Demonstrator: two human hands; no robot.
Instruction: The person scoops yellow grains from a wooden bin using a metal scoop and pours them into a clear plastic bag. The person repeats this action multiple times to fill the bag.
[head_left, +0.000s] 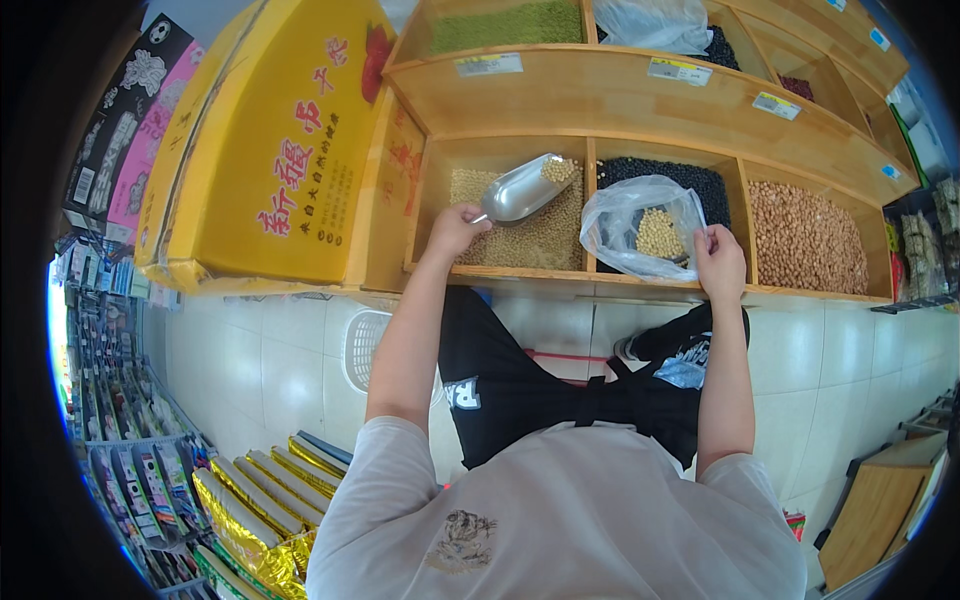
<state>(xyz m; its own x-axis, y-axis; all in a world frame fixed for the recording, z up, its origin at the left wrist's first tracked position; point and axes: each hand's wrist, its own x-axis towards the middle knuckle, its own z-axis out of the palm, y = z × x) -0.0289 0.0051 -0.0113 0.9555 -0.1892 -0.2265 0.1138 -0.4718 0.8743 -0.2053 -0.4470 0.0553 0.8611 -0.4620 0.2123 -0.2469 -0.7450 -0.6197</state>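
My left hand (454, 236) grips the handle of a metal scoop (521, 196), tilted over the left front bin. Some pale yellow beans (559, 171) sit at its far lip. Below it, more pale beans (517, 247) cover the bin's floor. My right hand (721, 261) pinches the right rim of a clear plastic bag (611, 225), which gapes upward. Inside the bag lies a small heap of pale yellow beans (660, 234). The bag rests over black beans (675, 171) in the middle front bin, hiding part of them.
Peanuts or similar reddish-brown kernels (806, 236) fill the right front bin. Higher bins hold green beans (510, 26) and another plastic bag (651, 26). A yellow carton (277, 150) stands at left. On the floor are a white plastic basket (360, 352) and gold-coloured packages (259, 499).
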